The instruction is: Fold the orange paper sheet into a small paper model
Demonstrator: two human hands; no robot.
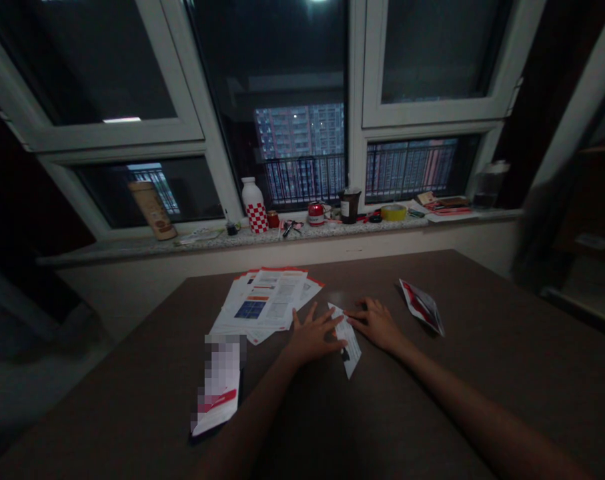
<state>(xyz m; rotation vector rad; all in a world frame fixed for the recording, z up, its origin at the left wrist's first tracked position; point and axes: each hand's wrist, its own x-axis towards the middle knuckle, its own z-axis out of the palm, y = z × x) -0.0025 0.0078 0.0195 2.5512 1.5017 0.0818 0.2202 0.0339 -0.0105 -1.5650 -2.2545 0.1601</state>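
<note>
A folded sheet of printed paper, narrow with slanted ends, lies on the dark table between my hands. My left hand rests over its left side with fingers spread, some fingertips touching the paper. From the right, my right hand lies low on the table, its fingertips at the paper's upper right edge; its fingers are stretched out. Left of my left hand is a fanned stack of printed sheets with orange edges. A folded red and white paper piece stands slightly raised off to the right.
A partly blurred white and red item with a dark edge lies at the table's left front. Along the stone windowsill stand a checkered bottle, a tan tumbler, a red can, a dark cup and yellow tape.
</note>
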